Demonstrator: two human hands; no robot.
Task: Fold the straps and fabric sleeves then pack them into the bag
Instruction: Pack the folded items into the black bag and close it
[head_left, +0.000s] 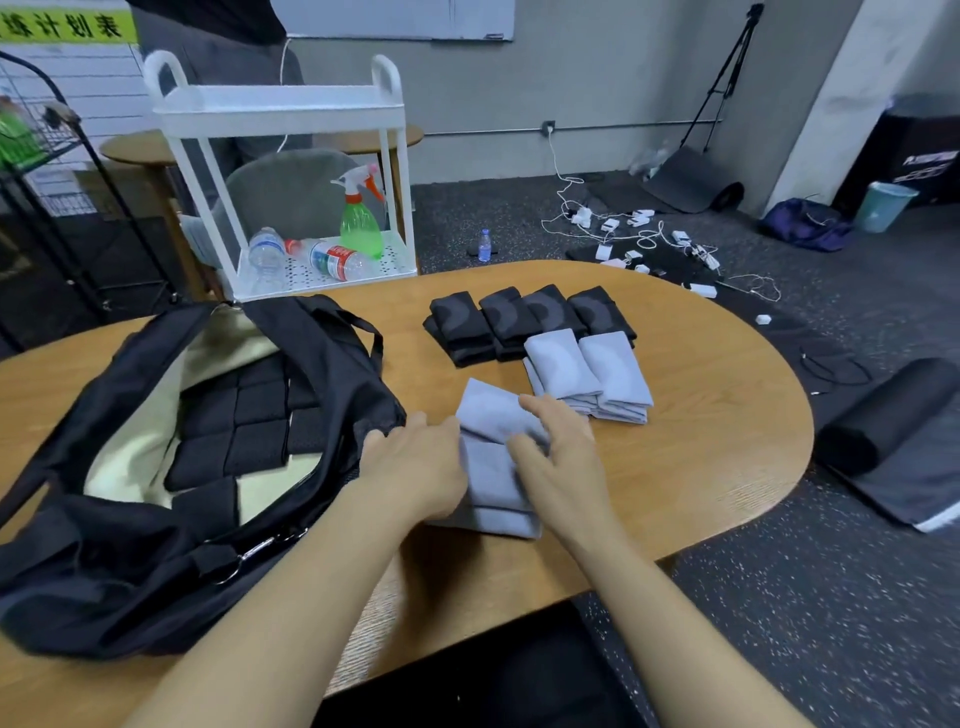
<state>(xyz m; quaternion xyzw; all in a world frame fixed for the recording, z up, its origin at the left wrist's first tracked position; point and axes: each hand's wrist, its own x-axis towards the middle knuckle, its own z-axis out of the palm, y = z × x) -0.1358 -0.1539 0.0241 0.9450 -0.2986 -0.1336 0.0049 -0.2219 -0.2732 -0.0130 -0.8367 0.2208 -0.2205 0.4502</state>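
An open black bag (130, 587) with a cream lining lies on the left of the wooden table (701, 441); several folded black straps (234, 421) sit in rows inside it. In front of me lies a stack of folded grey sleeves (493, 478). My left hand (415, 462) holds the stack's left side, fingers curled over its edge. My right hand (558, 441) rests on the stack's right side with fingers bent on the top sleeve. Two more folded grey sleeve piles (592, 374) lie beyond, and a row of folded black sleeves (524, 317) behind them.
A white cart (280, 109) with water bottles and a green spray bottle (361, 223) stands past the table's far edge. A person stands behind it. Chargers and cables (639, 234) litter the floor at right, where rolled black mats (883, 415) lie.
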